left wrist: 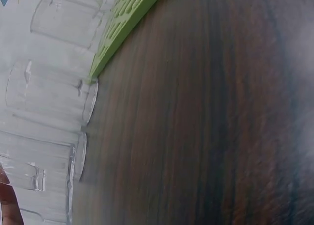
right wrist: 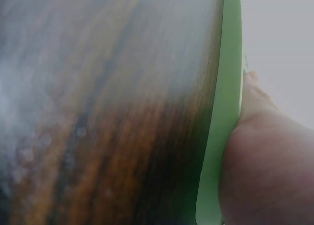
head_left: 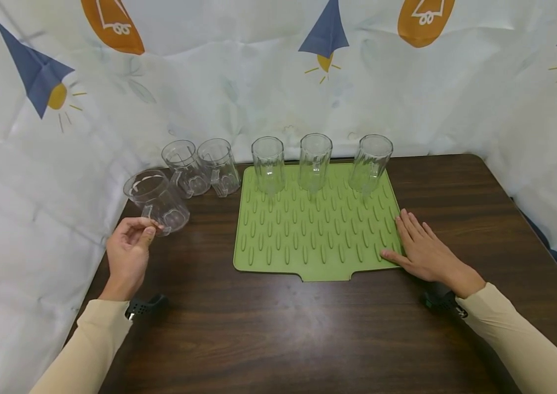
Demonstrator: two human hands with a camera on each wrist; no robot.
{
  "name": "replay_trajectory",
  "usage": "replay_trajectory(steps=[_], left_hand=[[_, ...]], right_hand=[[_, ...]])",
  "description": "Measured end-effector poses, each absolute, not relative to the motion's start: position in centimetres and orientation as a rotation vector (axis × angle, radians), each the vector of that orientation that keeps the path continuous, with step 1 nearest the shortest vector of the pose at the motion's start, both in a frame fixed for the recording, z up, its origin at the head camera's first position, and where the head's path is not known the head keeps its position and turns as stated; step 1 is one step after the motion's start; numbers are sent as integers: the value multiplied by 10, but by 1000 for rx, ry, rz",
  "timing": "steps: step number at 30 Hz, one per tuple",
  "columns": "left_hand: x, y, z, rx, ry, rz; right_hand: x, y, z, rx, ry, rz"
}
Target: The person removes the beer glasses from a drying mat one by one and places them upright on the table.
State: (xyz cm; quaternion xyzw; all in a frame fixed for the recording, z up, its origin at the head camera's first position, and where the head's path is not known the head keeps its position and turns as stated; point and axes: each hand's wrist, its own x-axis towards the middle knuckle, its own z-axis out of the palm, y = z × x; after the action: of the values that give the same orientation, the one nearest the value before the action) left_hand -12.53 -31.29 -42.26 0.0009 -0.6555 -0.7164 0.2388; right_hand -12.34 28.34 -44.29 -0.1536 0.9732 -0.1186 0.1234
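Observation:
My left hand (head_left: 130,249) pinches the handle of a clear glass mug (head_left: 167,205) at the table's left side. This mug (left wrist: 54,185) also shows at the lower left of the left wrist view, with a fingertip beside it. Whether its base touches the table is hard to tell. My right hand (head_left: 426,249) lies flat, fingers spread, over the right edge of a green ridged drying mat (head_left: 308,235). In the right wrist view, the thumb (right wrist: 267,151) rests against the mat edge (right wrist: 223,112).
Two more glass mugs, a left one (head_left: 191,178) and a right one (head_left: 224,175), stand behind the held mug, left of the mat. Three mugs (head_left: 269,169) (head_left: 315,169) (head_left: 371,169) stand in a row on the mat's back part. A patterned white cloth (head_left: 258,93) hangs behind the dark wooden table (head_left: 278,334).

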Motion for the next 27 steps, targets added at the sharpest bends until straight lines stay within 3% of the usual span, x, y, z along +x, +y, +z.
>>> replay_trajectory(steps=[27], left_hand=[[-159,-336,-431,99,-1923,-1797]], right_hand=[[-121,283,-445,-437,2859,-328]])
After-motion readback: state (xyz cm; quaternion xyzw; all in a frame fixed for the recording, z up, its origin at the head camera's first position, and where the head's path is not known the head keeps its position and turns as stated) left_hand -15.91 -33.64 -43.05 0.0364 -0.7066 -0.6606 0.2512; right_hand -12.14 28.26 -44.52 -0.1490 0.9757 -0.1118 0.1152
